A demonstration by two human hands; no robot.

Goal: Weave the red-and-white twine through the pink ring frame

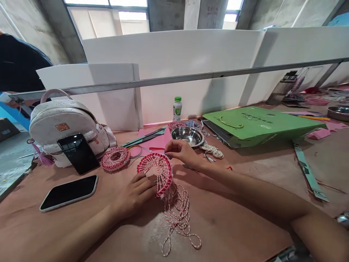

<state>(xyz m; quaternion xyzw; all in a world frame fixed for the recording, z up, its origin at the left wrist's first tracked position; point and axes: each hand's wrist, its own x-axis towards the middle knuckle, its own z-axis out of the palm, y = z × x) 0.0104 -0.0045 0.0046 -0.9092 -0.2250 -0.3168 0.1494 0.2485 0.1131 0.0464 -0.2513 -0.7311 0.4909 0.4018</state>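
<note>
A round red-and-white woven cord piece (159, 171) is held up off the table, its white threads fanning between a looped red rim and the middle. My left hand (139, 194) grips its lower left side, fingers curled. At the upper right rim, my right hand (185, 154) has thumb and forefinger pinched together; what lies between them is too small to make out. Beneath the piece, a loose tangle of red-and-white cord (177, 211) trails down onto the table. Left of it rests a second red-and-white woven ring (116, 159).
A steel bowl (188, 135) and white cord bundle (214, 150) sit behind my right hand. To the left are two phones (69, 193) and a white backpack (68, 116). A green folder (264, 123), ruler strip (311, 174) and bottle (177, 109) also surround the work.
</note>
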